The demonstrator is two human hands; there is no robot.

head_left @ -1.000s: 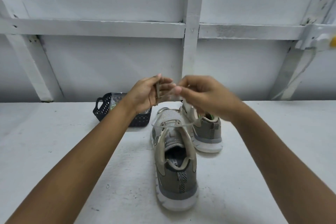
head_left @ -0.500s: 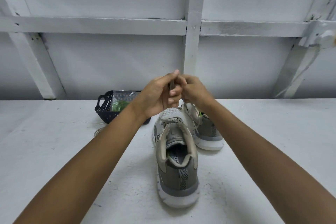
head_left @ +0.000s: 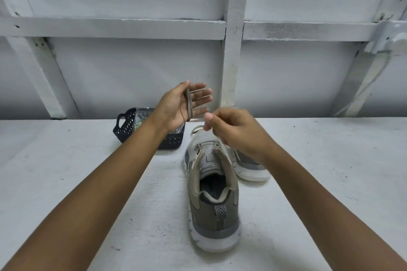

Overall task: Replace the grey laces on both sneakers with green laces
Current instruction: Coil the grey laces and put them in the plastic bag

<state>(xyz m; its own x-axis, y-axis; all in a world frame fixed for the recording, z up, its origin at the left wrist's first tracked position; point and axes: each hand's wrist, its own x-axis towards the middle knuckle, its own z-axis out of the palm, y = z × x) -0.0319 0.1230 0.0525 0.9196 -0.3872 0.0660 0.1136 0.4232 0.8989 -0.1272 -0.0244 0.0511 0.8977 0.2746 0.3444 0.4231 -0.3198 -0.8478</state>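
Two grey-and-beige sneakers stand on the white table. The near sneaker (head_left: 212,196) has its heel toward me and its eyelets show no lace. The far sneaker (head_left: 251,166) is mostly hidden behind my right wrist. My left hand (head_left: 178,105) is raised, palm to the right with fingers straight, and its thumb pins a bundle of grey lace (head_left: 189,103) wound across the palm. My right hand (head_left: 233,130), just right of and below it, pinches a thin, blurred strand between thumb and forefinger above the near sneaker's toe.
A black perforated basket (head_left: 125,130) sits at the back left of the shoes, partly behind my left wrist, with a clear packet of something green (head_left: 138,125) inside. A white framed wall rises right behind the table.
My hands, pressed together half a second ago, have parted. The left hand has opened its fingers and lifted left; the right hand has dropped to the right with the strand.
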